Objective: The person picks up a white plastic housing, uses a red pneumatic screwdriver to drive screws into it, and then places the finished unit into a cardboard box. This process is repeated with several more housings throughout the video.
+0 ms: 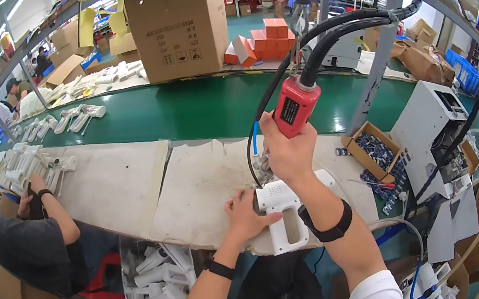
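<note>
My right hand [291,152] is wrapped round a red powered screwdriver [297,104] with a thick black cable, held above the bench. Its lower end is hidden behind my hand and forearm. Below it, a white plastic pistol-shaped housing [279,192] lies flat, with its looped handle toward me and small vent holes in its body. My left hand [244,218] grips the housing at its left end, thumb across the handle and fingers at the body's end. My right forearm covers part of its right side.
An open cardboard box [375,154] of small dark parts sits right, beside a grey-white machine [432,134]. Beyond runs a green conveyor belt [193,103] with a large carton [176,26] behind. A co-worker [16,227] sits left, near a crate [158,285] of white housings.
</note>
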`<state>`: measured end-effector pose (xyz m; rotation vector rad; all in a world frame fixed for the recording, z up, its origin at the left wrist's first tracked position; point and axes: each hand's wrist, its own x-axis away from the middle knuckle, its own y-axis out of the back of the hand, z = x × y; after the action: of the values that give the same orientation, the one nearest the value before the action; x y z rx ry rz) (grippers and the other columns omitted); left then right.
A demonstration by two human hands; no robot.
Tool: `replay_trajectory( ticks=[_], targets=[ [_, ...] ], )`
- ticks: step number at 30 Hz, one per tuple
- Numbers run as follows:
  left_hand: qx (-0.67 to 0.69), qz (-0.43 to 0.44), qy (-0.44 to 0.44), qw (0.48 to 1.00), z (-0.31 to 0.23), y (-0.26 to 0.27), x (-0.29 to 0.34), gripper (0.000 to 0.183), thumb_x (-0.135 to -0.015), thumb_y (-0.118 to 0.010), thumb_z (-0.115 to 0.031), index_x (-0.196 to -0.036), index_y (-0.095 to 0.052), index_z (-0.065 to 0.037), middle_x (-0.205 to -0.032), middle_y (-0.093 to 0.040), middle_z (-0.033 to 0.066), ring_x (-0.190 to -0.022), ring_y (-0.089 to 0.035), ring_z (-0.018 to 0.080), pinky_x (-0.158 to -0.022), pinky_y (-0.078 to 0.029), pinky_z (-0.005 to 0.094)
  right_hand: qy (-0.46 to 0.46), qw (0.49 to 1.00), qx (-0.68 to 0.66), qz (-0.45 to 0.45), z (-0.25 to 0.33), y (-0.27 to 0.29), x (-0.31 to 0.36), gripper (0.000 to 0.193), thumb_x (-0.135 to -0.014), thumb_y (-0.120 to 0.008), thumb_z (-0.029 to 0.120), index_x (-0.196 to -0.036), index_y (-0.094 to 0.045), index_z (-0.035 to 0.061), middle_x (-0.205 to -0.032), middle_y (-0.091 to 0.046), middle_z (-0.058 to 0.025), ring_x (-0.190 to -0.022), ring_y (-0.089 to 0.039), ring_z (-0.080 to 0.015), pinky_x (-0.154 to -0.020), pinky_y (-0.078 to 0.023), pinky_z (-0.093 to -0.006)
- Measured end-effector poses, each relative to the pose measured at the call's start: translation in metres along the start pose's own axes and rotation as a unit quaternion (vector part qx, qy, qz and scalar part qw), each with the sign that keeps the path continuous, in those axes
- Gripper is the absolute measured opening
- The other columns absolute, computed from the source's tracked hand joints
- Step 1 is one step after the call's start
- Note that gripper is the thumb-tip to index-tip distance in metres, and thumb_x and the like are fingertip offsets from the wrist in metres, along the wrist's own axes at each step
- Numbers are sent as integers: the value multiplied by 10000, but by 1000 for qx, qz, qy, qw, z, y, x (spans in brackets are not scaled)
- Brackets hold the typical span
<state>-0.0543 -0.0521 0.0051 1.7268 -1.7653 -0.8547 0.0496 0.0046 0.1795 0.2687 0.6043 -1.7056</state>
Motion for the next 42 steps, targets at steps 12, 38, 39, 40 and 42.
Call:
replay_trajectory(
  ticks=[12, 38, 39, 40, 42],
  targets=[
    [47, -4, -30, 998, -2, 3, 0, 860, -603, -748, -616, -1148, -528, 11, -1222, -527, 212, -1325, -293, 344, -1048, -132, 488, -41, 998, 21, 34, -26, -16, 8, 210, -878, -653, 147, -729, -563, 29, -575, -538, 12, -475, -483, -69, -443, -365, -230],
    [32, -49, -18, 998, -3, -5, 3, 1086, -527, -793, -584, -1378, -372, -58, -1302, -484, 166, -1299, -335, 286, -1059, -139, 489, 48, 998, -24, 32, 48, 9, 22, 155, -885, -655, 137, -849, -560, 19, -576, -527, -3, -446, -480, -71, -406, -336, -210],
    [32, -49, -17, 998, -2, -5, 3, 1086, -527, -793, -584, -1378, -372, -58, -1302, -484, 166, -1299, -335, 286, -1059, -139, 489, 47, 998, -24, 32, 47, 7, 23, 155, -885, -655, 137, -849, -560, 19, -576, -527, -3, -446, -480, -71, -406, -336, -210],
    [28, -43, -13, 999, -2, -6, 2, 1093, -532, -791, -589, -1383, -366, -51, -1309, -476, 171, -1305, -326, 286, -1061, -138, 485, 42, 999, -9, 32, 46, 4, 24, 150, -884, -653, 129, -842, -562, 18, -581, -532, -4, -450, -490, -74, -410, -349, -213],
    [23, -35, -10, 999, 2, -11, 0, 1101, -536, -788, -593, -1388, -359, -44, -1315, -468, 177, -1311, -317, 286, -1064, -138, 480, 37, 999, 6, 31, 41, 2, 25, 146, -884, -651, 121, -834, -564, 16, -586, -537, -6, -455, -500, -76, -414, -361, -216]
  ],
)
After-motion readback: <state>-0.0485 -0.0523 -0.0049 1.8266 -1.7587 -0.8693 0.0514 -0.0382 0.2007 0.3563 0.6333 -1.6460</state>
